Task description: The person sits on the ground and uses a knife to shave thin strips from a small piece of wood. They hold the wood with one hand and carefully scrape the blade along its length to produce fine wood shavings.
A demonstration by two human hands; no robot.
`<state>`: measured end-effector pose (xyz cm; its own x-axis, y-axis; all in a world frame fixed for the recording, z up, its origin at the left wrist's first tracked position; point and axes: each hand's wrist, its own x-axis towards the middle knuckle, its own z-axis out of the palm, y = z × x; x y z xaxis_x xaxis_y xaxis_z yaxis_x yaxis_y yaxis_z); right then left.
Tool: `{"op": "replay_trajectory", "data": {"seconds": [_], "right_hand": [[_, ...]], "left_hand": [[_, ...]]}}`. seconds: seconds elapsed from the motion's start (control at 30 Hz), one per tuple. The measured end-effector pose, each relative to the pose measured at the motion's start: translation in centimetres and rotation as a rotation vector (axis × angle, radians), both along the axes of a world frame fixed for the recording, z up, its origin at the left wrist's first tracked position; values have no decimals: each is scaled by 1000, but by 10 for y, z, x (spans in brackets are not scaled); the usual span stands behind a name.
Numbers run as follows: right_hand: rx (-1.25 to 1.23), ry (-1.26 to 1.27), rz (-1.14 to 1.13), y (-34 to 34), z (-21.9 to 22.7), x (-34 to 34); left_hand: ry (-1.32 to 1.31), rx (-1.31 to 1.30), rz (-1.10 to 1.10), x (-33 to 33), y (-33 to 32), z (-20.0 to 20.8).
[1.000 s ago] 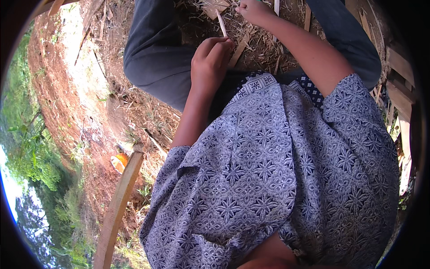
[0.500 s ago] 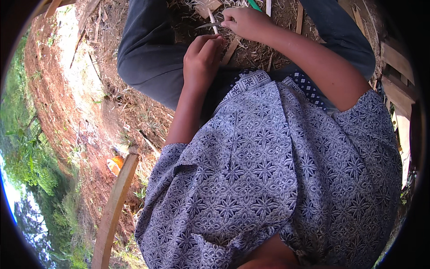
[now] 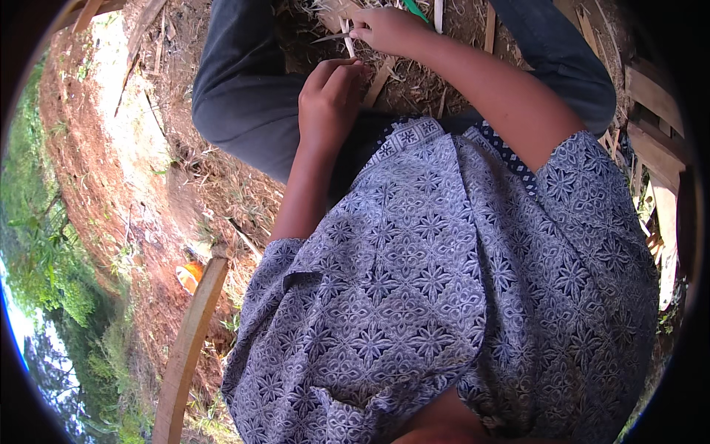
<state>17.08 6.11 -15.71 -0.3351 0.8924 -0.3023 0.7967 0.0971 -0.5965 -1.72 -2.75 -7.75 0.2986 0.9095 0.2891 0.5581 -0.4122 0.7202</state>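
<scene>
My left hand (image 3: pixel 329 96) is closed around the near end of a thin pale wood stick (image 3: pixel 348 46), which points away from me. A knife (image 3: pixel 330 38) is gripped in my right hand (image 3: pixel 392 31), its handle hidden by the fingers. The dark blade lies across the stick, its tip toward the left. Beyond the stick, a flat piece of wood (image 3: pixel 339 16) rests on the ground. Both hands are between my bent legs, near the top of the view.
Pale shavings and wood strips (image 3: pixel 380 81) litter the soil around my hands. A green strip (image 3: pixel 416 9) lies near the right hand. To the left stand a wooden post (image 3: pixel 188 348) and an orange object (image 3: pixel 190 275). Planks (image 3: pixel 654 152) are stacked at the right.
My right hand and the knife have shifted slightly left and farther along the stick, away from the left hand. The left hand has barely moved.
</scene>
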Motion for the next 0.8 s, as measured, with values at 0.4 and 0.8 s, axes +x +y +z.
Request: {"op": "replay_trajectory", "data": {"seconds": [0.4, 0.8], "right_hand": [[-116, 50, 51, 1, 2, 22], [-590, 341, -300, -9, 38, -9]], "left_hand": [[-12, 76, 83, 1, 0, 1], [6, 110, 193, 1, 4, 7]]}}
